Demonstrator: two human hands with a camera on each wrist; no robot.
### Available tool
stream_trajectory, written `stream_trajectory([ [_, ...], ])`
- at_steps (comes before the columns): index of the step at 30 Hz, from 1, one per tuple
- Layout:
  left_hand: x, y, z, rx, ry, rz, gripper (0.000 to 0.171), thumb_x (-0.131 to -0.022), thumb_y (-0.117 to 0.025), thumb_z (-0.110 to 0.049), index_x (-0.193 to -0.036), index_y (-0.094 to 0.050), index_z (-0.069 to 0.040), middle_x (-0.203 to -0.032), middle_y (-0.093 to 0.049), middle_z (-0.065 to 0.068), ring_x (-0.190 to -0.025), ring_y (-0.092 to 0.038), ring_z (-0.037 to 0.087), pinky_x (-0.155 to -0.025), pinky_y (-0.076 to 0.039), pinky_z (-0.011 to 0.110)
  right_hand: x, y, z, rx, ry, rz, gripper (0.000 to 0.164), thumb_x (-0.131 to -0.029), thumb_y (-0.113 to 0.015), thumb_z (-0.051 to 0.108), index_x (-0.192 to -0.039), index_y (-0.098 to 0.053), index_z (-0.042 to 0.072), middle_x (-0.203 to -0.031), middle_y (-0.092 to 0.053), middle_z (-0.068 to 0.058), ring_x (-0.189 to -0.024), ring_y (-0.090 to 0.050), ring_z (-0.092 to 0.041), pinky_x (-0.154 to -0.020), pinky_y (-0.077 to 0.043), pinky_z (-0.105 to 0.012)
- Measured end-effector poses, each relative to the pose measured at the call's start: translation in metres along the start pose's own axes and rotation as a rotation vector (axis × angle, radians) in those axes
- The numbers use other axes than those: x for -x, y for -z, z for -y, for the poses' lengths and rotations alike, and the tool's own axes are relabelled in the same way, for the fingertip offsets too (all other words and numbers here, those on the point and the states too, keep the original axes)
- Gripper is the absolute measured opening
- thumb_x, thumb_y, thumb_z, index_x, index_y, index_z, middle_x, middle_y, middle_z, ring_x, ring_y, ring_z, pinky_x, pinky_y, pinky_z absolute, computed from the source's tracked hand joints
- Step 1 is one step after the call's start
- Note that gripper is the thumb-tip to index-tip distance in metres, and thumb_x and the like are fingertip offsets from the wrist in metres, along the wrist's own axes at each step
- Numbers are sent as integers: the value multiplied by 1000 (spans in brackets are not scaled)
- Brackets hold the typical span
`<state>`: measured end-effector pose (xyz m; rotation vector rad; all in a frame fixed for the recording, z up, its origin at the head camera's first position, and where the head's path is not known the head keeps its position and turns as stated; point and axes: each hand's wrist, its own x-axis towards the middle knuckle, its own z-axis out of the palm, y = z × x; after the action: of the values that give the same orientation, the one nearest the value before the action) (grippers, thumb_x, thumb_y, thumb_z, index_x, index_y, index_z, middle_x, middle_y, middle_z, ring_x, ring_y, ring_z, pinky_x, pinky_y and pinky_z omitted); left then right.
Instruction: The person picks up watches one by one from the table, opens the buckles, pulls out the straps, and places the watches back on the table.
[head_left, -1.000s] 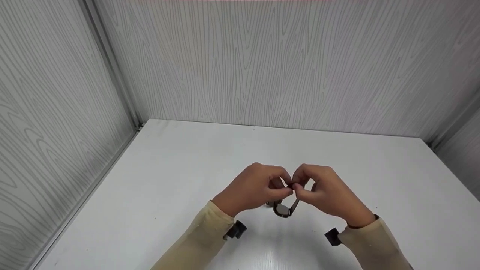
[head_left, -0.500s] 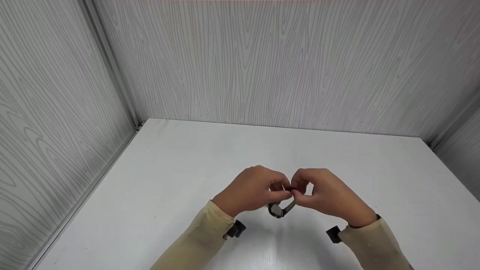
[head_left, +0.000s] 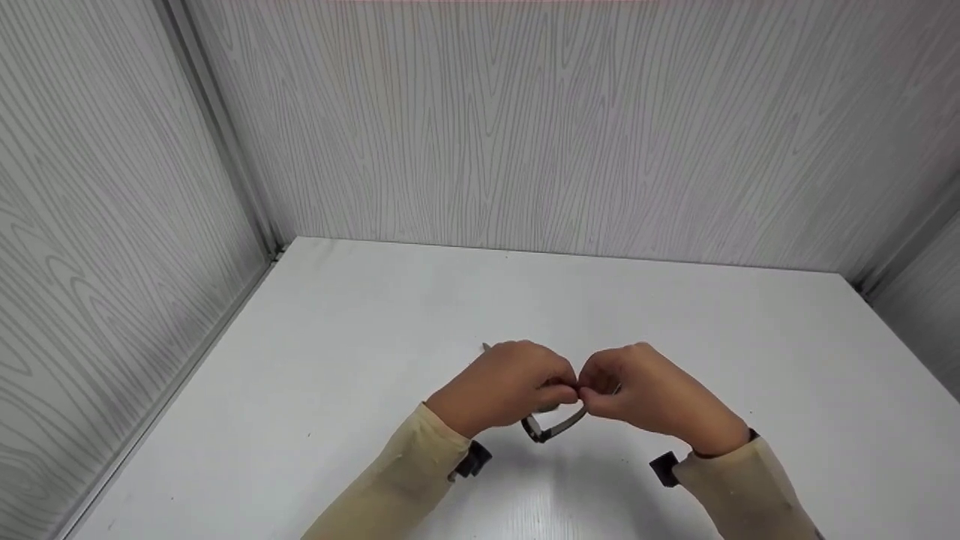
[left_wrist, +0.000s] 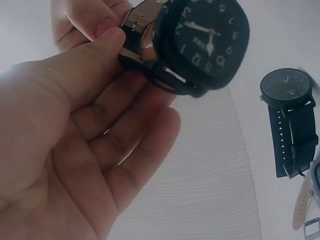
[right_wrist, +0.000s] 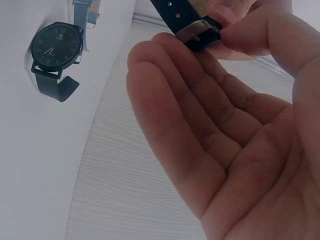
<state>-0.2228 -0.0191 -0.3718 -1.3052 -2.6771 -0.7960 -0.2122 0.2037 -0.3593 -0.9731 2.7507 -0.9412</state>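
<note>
A black wristwatch (head_left: 534, 429) hangs below my two hands in the head view, its case tilted to the left. My left hand (head_left: 510, 386) pinches the strap near its ends between thumb and index finger. Close against it, my right hand (head_left: 637, 390) pinches the strap too. In the left wrist view the square-cornered dial (left_wrist: 205, 40) with pale numerals and hands is large and near. The metal buckle (right_wrist: 197, 31) shows on the strap in the right wrist view, at the right hand's fingertips. Fingers partly hide where the strap ends meet.
Beside my hands lies another black watch (left_wrist: 286, 85) with a punched strap, and a pale-strapped watch (left_wrist: 301, 205) is cut off at the frame edge. The right wrist view shows a black round watch (right_wrist: 57, 45) and a blue-grey strap (right_wrist: 81, 20). Wood-grain walls (head_left: 480, 135) enclose the white table (head_left: 375, 315).
Both hands have sunk a little toward me, still pinching the strap. The watch case has swung left and turned more edge-on. A small tip now shows behind my left hand.
</note>
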Motion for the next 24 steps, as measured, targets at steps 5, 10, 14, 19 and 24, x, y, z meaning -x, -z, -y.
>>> stream_trajectory([
  [5, -1, -2, 0, -19, 9, -4, 15, -101, -69, -24, -91, -76, -17, -75, -60, -13, -70, -50, 3, -67, -42, 18, 0, -2, 0, 22, -8, -2, 19, -88, -68, 3, -84, -74, 21, -70, -66, 13, -62, -58, -5, -60, -50, -25],
  [10, -2, -4, 1, -18, 8, -15, 15, -101, -69, -25, -91, -77, -17, -72, -58, -14, -68, -48, 2, -65, -41, 18, -1, -3, 1, 84, 30, -16, 18, -87, -68, 2, -84, -75, 19, -68, -63, 14, -61, -54, -3, -58, -49, -24],
  [14, -2, -5, 0, 19, 42, -31, 14, -100, -71, -23, -90, -77, -15, -68, -56, -13, -68, -50, 2, -65, -41, 19, -2, -3, 1, 129, 73, -49, 21, -85, -68, 0, -79, -72, 20, -68, -62, 16, -62, -54, -2, -58, -48, -24],
  [19, -2, -5, -1, 99, 118, -60, 8, -97, -74, -19, -91, -77, -14, -70, -63, -10, -68, -53, 1, -65, -46, 18, -5, -5, -2, 215, 144, -112, 22, -83, -71, 1, -78, -67, 22, -72, -60, 18, -67, -57, -3, -62, -49, -24],
  [24, -2, -4, -3, 184, 166, -82, 7, -97, -75, -20, -97, -78, -14, -79, -70, -10, -70, -58, 0, -67, -49, 19, -4, -6, -7, 279, 198, -184, 23, -80, -72, 1, -80, -63, 22, -75, -56, 18, -68, -58, -9, -63, -48, -24],
])
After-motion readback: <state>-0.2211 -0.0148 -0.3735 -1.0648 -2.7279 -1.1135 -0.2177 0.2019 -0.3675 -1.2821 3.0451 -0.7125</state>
